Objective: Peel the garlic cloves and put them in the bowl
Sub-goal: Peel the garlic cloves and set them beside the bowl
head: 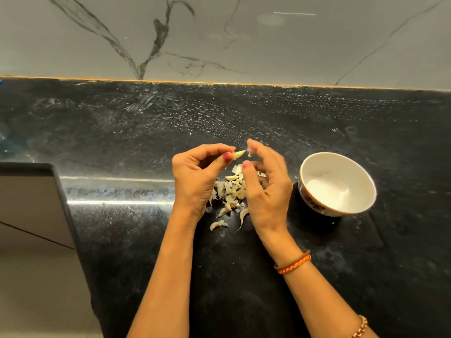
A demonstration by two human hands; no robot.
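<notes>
My left hand [195, 176] pinches a pale garlic clove [239, 154] between thumb and forefinger, above the counter. My right hand [266, 189] is just right of the clove's tip, with a thin scrap of skin [249, 153] at its fingertips and the other fingers loosely curled. Below both hands lies a pile of garlic cloves and papery skins [230, 193] on the black counter. A white bowl [366, 191] with a patterned outside stands to the right of my right hand; something pale lies in its bottom, too washed out to make out.
The black stone counter [122, 132] runs back to a grey marbled wall [219, 40]. The counter's front edge cuts diagonally at the left, with a dark-framed panel [31, 198] below it. A few loose skins [218, 224] lie nearer me.
</notes>
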